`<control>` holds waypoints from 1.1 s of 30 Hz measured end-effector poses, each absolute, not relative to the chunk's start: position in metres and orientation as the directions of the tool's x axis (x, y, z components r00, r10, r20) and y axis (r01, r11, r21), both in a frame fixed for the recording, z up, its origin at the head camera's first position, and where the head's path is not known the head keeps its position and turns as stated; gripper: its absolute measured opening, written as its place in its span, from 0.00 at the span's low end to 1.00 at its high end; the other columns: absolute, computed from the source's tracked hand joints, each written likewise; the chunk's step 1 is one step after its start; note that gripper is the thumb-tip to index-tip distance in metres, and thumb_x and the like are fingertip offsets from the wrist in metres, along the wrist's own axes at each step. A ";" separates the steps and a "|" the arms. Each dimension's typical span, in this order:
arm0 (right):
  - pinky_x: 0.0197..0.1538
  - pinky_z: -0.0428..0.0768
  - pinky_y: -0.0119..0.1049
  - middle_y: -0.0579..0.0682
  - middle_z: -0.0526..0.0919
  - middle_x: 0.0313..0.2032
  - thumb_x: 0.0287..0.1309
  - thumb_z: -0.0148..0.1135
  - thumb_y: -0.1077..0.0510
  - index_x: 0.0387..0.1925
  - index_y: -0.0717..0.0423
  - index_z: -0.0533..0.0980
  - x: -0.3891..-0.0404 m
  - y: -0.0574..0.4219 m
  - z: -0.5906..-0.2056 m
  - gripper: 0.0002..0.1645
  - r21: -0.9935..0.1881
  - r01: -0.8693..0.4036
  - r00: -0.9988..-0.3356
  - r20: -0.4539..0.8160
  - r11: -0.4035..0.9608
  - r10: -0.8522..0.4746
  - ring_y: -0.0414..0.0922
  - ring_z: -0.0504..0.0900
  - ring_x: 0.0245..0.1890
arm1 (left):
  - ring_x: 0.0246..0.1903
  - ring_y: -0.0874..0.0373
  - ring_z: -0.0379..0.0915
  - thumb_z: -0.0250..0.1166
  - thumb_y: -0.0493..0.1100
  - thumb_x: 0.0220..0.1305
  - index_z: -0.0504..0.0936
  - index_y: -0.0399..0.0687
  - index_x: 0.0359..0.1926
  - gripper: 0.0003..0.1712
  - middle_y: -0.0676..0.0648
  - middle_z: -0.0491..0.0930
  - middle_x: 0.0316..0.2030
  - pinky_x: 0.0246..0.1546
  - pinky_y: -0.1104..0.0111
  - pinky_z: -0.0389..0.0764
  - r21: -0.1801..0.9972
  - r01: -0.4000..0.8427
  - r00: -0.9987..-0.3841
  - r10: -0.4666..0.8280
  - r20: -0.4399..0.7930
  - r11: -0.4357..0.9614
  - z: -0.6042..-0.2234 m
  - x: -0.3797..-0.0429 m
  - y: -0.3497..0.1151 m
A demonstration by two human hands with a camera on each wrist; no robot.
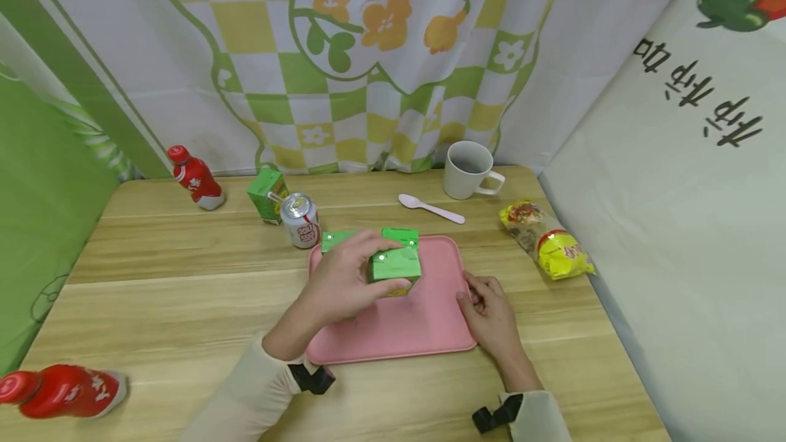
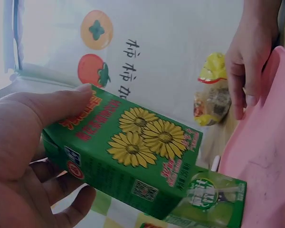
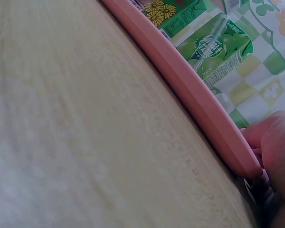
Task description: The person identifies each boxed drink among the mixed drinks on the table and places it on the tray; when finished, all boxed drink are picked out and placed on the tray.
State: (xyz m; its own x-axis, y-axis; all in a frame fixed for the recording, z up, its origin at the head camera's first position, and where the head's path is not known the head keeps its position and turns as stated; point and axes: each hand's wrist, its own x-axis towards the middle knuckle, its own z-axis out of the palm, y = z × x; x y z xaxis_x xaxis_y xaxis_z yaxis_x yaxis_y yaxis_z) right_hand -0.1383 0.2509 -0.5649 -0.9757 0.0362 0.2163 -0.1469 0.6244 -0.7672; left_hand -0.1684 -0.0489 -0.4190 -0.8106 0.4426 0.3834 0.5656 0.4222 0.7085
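My left hand (image 1: 344,282) grips a green drink carton (image 1: 396,263) over the pink tray (image 1: 417,333), thumb on one side and fingers on the other. Yellow flowers cover the face of this carton in the left wrist view. Just beyond it on the tray's far side stands a green juice carton (image 2: 223,199) with a clear straw on its side. Another green carton (image 1: 334,239) shows at the tray's far left, partly behind the left hand. At the tray's right edge, my right hand (image 1: 492,316) pinches the rim between thumb and curled fingers.
Beyond the tray's left corner stand a silver can (image 1: 300,220) and a green carton (image 1: 267,195). Red bottles (image 1: 196,179) are at the back left and front left. A pink spoon (image 1: 432,209), grey mug (image 1: 468,169) and yellow snack bag (image 1: 548,241) lie toward the back right.
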 end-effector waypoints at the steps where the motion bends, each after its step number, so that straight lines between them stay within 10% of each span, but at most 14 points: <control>1: 0.32 0.74 0.28 0.52 0.77 0.45 0.65 0.69 0.61 0.64 0.60 0.77 -0.138 0.251 -0.565 0.26 -0.767 -0.147 -0.975 0.217 0.624 0.037 0.43 0.74 0.31 | 0.37 0.62 0.71 0.81 0.55 0.52 0.85 0.55 0.54 0.29 0.59 0.78 0.45 0.34 0.65 0.74 0.696 0.568 -0.809 0.455 0.372 0.440 -0.420 -0.169 -0.047; 19: 0.31 0.74 0.28 0.53 0.78 0.45 0.64 0.69 0.61 0.63 0.61 0.77 -0.139 0.252 -0.567 0.26 -0.776 -0.158 -0.973 0.229 0.611 0.039 0.43 0.74 0.31 | 0.52 0.57 0.74 0.81 0.58 0.47 0.86 0.58 0.50 0.28 0.57 0.83 0.48 0.62 0.52 0.65 0.507 0.580 -0.797 0.572 0.193 0.638 -0.440 -0.173 -0.037; 33: 0.31 0.74 0.29 0.52 0.78 0.46 0.65 0.68 0.60 0.64 0.61 0.77 -0.138 0.253 -0.568 0.26 -0.775 -0.157 -0.974 0.222 0.613 0.032 0.43 0.74 0.31 | 0.54 0.58 0.74 0.82 0.58 0.47 0.85 0.57 0.50 0.29 0.58 0.82 0.50 0.63 0.55 0.61 0.476 0.562 -0.806 0.576 0.134 0.676 -0.446 -0.175 -0.034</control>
State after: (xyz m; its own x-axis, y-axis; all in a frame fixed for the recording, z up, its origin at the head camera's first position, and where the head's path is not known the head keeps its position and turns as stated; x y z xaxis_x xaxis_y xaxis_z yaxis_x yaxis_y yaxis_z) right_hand -0.1381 0.2528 -0.5681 -0.9744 0.0320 0.2225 -0.1568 0.6125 -0.7747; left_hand -0.1750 -0.0338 -0.4459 -0.8064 0.5758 0.1344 0.5623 0.6764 0.4758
